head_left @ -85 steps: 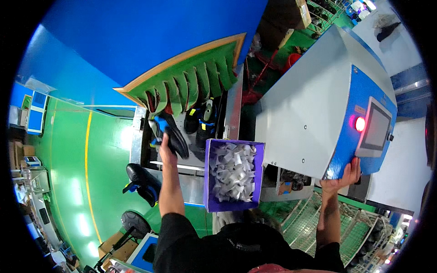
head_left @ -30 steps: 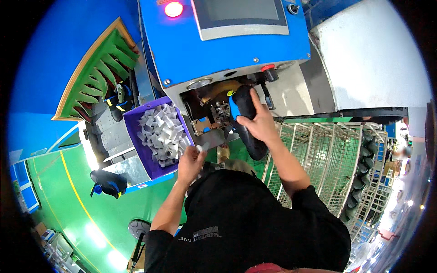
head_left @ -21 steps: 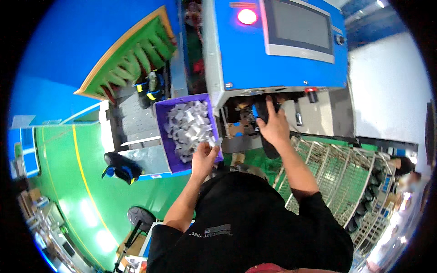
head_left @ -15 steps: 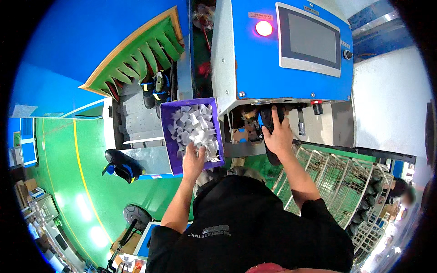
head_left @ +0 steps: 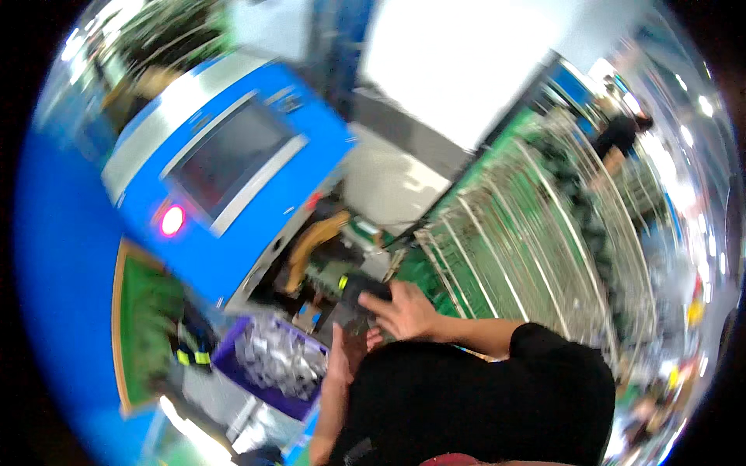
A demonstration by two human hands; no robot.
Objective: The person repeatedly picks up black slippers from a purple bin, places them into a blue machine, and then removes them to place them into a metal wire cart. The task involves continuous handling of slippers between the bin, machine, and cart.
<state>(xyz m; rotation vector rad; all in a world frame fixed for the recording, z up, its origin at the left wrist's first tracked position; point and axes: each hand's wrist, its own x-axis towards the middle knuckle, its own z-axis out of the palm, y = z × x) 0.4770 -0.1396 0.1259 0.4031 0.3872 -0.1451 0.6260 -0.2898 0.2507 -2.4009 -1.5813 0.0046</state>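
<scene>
A dark shoe (head_left: 362, 287) with a small yellow mark is between my hands, just in front of my chest and blurred by motion. My right hand (head_left: 407, 312) is closed on its right side, fingers reaching across the top. My left hand (head_left: 348, 354) is closed around its near end, with the thumb pointing up along the side; part of that grip is blurred. Beyond the shoe is the open working space under a blue machine (head_left: 317, 169). A purple bin (head_left: 227, 359) full of white paper-like pieces stands to the left of my left hand.
The machine carries a dark screen (head_left: 230, 159) and a glowing red lamp (head_left: 172, 220). A wire rack (head_left: 497, 256) stands to the right, with dark shoes along its far side. Another person (head_left: 618, 138) is at the far right. More dark shoes (head_left: 191, 343) are at the left.
The view has swung right. My right hand has drawn the shoe out from under the machine toward my chest. My left hand has left the purple bin and joined it at the shoe.
</scene>
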